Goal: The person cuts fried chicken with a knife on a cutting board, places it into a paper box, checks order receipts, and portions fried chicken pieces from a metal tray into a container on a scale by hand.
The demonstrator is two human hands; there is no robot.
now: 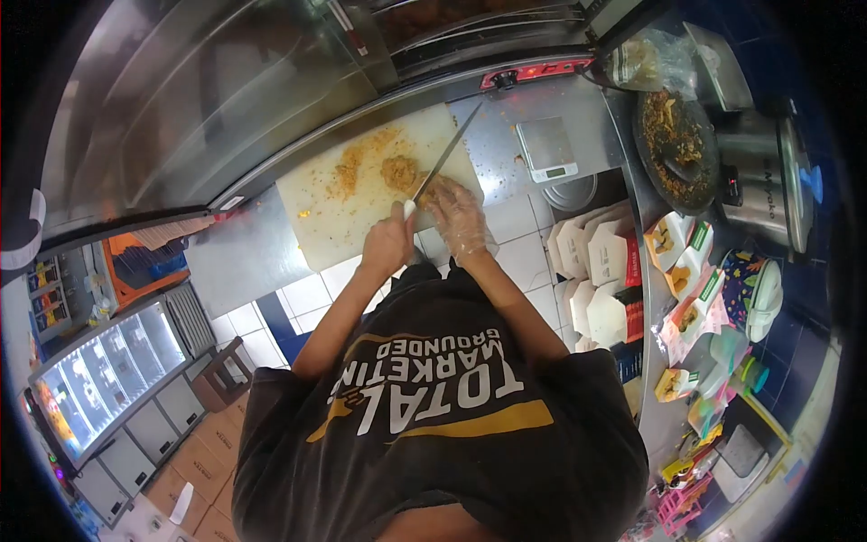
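My left hand [388,242] is closed around the white handle of a long kitchen knife [445,155], whose blade points up and to the right across the cutting board [312,230]. A clear plastic glove covers my right hand [459,219]. Its fingers are bent over a piece of brown fried food [433,188] beside the blade, mostly hidden beneath them. Just left of the blade sits a clump of chopped brown food [399,172]. Loose orange-brown crumbs [350,167] are scattered farther left on the board.
Right of the board are a digital scale [546,149] and white takeaway boxes [587,244]. A dark stone mortar [675,149] and a steel cooker [763,185] stand at far right, above filled food trays [691,289]. A metal-framed appliance [506,79] borders the counter's back.
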